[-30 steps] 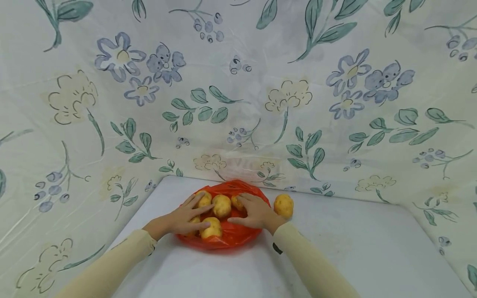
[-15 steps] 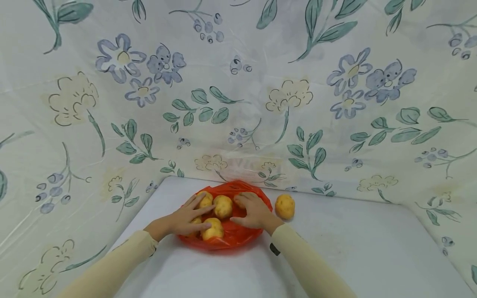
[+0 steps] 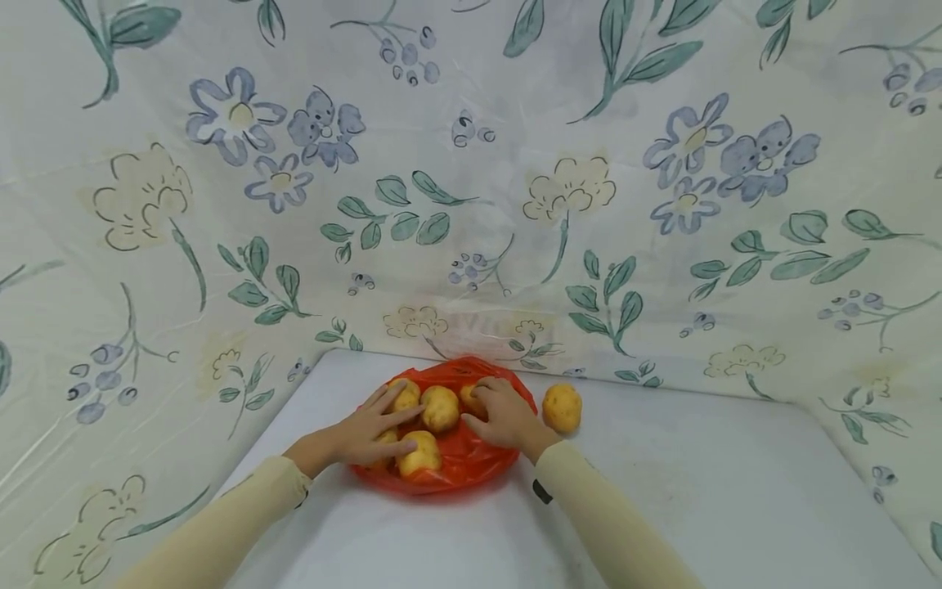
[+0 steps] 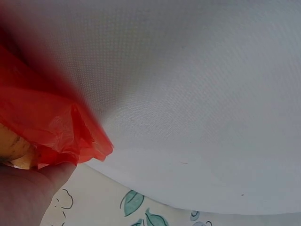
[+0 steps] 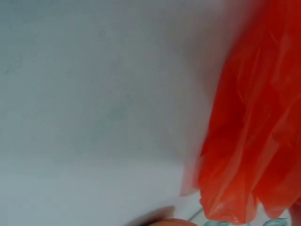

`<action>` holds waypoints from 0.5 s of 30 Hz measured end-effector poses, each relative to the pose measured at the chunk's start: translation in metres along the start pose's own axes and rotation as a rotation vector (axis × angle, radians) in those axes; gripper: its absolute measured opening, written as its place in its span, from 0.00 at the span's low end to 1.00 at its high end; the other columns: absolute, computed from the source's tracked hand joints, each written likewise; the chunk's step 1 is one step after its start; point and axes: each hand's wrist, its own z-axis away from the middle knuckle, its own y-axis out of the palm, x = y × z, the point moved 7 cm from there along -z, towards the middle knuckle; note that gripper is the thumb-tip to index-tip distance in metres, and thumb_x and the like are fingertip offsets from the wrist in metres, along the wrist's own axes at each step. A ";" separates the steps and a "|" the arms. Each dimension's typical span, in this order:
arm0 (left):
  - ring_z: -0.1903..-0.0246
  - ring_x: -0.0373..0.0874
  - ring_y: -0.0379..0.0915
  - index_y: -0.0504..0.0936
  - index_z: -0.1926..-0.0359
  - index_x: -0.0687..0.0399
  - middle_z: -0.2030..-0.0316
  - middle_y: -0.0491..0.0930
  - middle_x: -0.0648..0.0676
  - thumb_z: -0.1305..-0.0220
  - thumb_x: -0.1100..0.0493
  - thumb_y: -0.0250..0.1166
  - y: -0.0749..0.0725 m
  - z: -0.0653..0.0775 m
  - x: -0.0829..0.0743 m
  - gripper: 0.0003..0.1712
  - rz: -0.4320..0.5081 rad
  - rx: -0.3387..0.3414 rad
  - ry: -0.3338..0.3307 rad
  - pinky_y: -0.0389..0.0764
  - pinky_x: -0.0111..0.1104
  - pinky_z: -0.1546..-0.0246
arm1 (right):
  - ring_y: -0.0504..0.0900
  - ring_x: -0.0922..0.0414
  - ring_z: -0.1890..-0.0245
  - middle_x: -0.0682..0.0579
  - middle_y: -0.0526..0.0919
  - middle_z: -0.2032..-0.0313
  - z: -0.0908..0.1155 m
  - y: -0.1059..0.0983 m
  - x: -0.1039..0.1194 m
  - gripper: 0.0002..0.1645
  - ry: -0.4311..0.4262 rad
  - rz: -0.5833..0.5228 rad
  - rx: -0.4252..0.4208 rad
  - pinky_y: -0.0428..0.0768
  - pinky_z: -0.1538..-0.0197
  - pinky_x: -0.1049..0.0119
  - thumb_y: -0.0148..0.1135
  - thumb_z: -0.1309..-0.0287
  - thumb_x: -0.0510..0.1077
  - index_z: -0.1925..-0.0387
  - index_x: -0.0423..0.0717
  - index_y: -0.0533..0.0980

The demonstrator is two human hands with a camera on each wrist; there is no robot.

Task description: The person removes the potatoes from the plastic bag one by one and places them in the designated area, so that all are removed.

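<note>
A red plastic bag [image 3: 471, 466] lies spread wide at the mouth on the white table, with several yellow potatoes inside. My left hand [image 3: 361, 433] rests with fingers spread across the left-hand potatoes, near a middle potato [image 3: 440, 409] and a front potato [image 3: 419, 455]. On the bag's right side, my right hand [image 3: 508, 417] touches another potato [image 3: 471, 399] with slightly bent fingers, its thumb just in front. The left wrist view shows part of the left hand [image 4: 28, 190] against the bag [image 4: 51, 117]. Most of the right hand is out of the right wrist view, where the bag [image 5: 254, 136] dominates.
One loose potato [image 3: 562, 408] stands on the white table [image 3: 699, 483], just outside the bag to the right. Behind and at the sides hangs a white sheet [image 3: 471, 229] printed with flowers and leaves.
The right hand's fingers have drawn back slightly to the right, uncovering more of the potato under them; its thumb has come closer in. My left hand stays over its potatoes.
</note>
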 end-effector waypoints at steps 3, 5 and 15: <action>0.25 0.72 0.28 0.63 0.26 0.37 0.21 0.37 0.61 0.35 0.30 0.55 0.000 0.000 -0.001 0.40 0.003 0.000 0.002 0.47 0.72 0.34 | 0.66 0.48 0.32 0.47 0.69 0.33 -0.002 0.000 -0.003 0.35 0.055 -0.004 0.002 0.69 0.30 0.52 0.60 0.36 0.59 0.35 0.43 0.70; 0.25 0.72 0.28 0.63 0.26 0.37 0.21 0.37 0.61 0.35 0.30 0.55 0.000 0.000 -0.002 0.41 0.004 0.001 0.001 0.47 0.73 0.35 | 0.68 0.48 0.33 0.45 0.68 0.33 -0.004 0.000 -0.005 0.36 0.098 -0.006 0.005 0.70 0.31 0.51 0.62 0.37 0.58 0.34 0.43 0.69; 0.25 0.72 0.28 0.63 0.26 0.38 0.21 0.37 0.61 0.35 0.30 0.55 0.000 0.001 -0.004 0.41 0.008 0.005 -0.003 0.47 0.73 0.34 | 0.71 0.49 0.38 0.46 0.67 0.34 -0.006 0.003 -0.014 0.38 0.138 -0.002 0.019 0.74 0.34 0.52 0.70 0.42 0.49 0.32 0.49 0.67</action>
